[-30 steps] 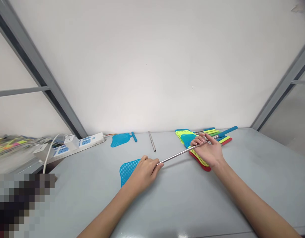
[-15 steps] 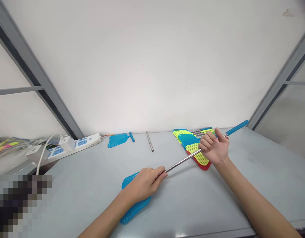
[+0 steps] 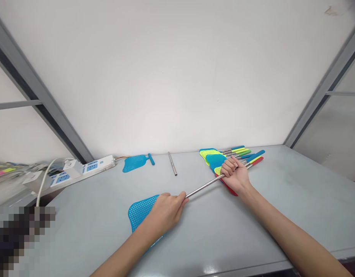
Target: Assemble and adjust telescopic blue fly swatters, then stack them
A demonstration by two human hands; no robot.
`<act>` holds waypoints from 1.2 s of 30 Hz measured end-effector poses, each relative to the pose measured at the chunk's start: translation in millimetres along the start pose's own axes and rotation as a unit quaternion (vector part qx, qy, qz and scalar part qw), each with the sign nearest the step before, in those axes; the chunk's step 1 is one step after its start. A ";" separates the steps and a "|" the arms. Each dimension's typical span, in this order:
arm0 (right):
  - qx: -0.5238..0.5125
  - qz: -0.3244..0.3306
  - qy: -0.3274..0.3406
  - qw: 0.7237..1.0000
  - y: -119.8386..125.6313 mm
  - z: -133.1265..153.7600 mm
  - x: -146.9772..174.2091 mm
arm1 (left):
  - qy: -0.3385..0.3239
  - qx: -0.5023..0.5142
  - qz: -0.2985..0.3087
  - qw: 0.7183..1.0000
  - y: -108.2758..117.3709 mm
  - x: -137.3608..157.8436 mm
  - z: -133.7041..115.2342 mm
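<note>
Over a smooth grey tabletop (image 3: 223,238), a long swatter (image 3: 202,188) with a blue perforated plastic head (image 3: 140,210) and a slim silvery metal shaft (image 3: 207,185) slants up toward the right. The left hand (image 3: 169,209) wraps its fingers around the shaft beside the head, which the left forearm (image 3: 134,244) partly covers. The right hand (image 3: 235,174) curls its fingers around the shaft farther up, in front of a pile of blue, yellow-green and red swatters (image 3: 216,159). A silvery metal tube (image 3: 172,163) lies near the white wall (image 3: 165,77).
</note>
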State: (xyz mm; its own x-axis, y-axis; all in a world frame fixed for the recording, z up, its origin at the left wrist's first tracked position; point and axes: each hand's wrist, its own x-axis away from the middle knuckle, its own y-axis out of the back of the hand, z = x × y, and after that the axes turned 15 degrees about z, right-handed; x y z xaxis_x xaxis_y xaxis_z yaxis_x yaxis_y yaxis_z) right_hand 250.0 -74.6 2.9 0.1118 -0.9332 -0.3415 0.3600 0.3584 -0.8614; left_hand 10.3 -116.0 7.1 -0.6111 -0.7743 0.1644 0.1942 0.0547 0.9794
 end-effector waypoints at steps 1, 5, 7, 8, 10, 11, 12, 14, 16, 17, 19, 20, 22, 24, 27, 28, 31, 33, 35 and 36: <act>0.000 -0.006 0.001 1.000 0.8 -1.1 0.0 | 0.000 -0.002 0.003 1.000 -0.8 -0.2 0.2; 0.002 -0.028 0.005 1.000 3.3 -5.6 -0.1 | 0.009 0.007 0.008 1.000 -5.7 -0.9 0.0; -0.003 -0.038 0.003 0.999 4.9 -7.8 -0.1 | 0.015 0.012 0.011 1.000 -7.9 -1.0 -0.7; -0.005 -0.042 0.002 0.999 5.7 -8.8 -0.1 | 0.016 0.014 0.013 1.000 -8.6 -1.0 -1.3; -0.008 -0.051 0.002 0.999 6.9 -10.7 0.1 | 0.016 0.019 0.018 1.000 -9.2 -0.9 -2.6; -0.010 -0.055 0.004 0.998 7.2 -11.5 0.2 | 0.017 0.022 0.020 0.999 -9.3 -0.8 -3.3; -0.011 -0.060 0.005 0.998 7.2 -12.1 0.3 | 0.017 0.023 0.021 0.999 -9.2 -0.8 -4.0; -0.015 -0.072 0.008 0.997 6.4 -13.2 0.5 | 0.019 0.019 0.024 0.999 -9.2 -0.6 -5.1; -0.025 -0.090 0.013 0.996 4.7 -14.0 0.7 | 0.019 0.009 0.024 0.999 -9.5 -0.5 -5.7; -0.030 -0.102 0.014 0.994 3.7 -14.4 0.7 | 0.017 0.003 0.023 1.000 -9.9 -0.4 -5.9; -0.039 -0.128 0.018 0.991 1.1 -15.3 0.8 | 0.015 -0.008 0.018 1.000 -10.5 -0.2 -6.2; -0.043 -0.139 0.019 0.989 -0.4 -15.8 0.8 | 0.014 -0.011 0.016 1.000 -10.7 -0.1 -6.4; -0.043 -0.165 0.023 0.985 -3.7 -16.9 1.1 | 0.017 -0.016 0.020 1.000 -10.6 0.0 -6.8; -0.039 -0.190 0.030 0.980 -6.6 -18.3 1.8 | 0.018 -0.017 0.026 0.999 -9.9 0.1 -7.3; -0.031 -0.224 0.041 0.973 -9.0 -20.4 3.3 | 0.015 -0.020 0.026 0.999 -9.1 0.2 -7.7; -0.029 -0.232 0.043 0.971 -9.2 -21.1 3.8 | 0.015 -0.023 0.025 0.999 -9.2 0.3 -7.8; -0.025 -0.262 0.045 0.964 -9.1 -22.8 4.7 | 0.012 -0.037 0.018 0.999 -10.7 0.3 -7.8; -0.023 -0.281 0.043 0.959 -9.0 -23.9 4.8 | 0.010 -0.046 0.012 0.999 -12.3 0.4 -8.0; -0.023 -0.298 0.038 0.953 -9.3 -25.4 4.7 | 0.008 -0.055 0.011 0.998 -13.7 0.5 -8.5; -0.023 -0.305 0.036 0.951 -9.6 -26.3 4.8 | 0.008 -0.058 0.011 0.998 -14.3 0.6 -8.8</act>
State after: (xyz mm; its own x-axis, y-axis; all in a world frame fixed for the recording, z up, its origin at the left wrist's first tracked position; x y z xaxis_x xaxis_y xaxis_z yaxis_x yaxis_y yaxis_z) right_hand 222.7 -81.8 -0.3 -0.1694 -0.9641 0.2045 0.2971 -0.2478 -0.9221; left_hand 14.0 -122.8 -7.8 -0.5931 -0.7842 0.1825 0.2951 -0.0009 0.9555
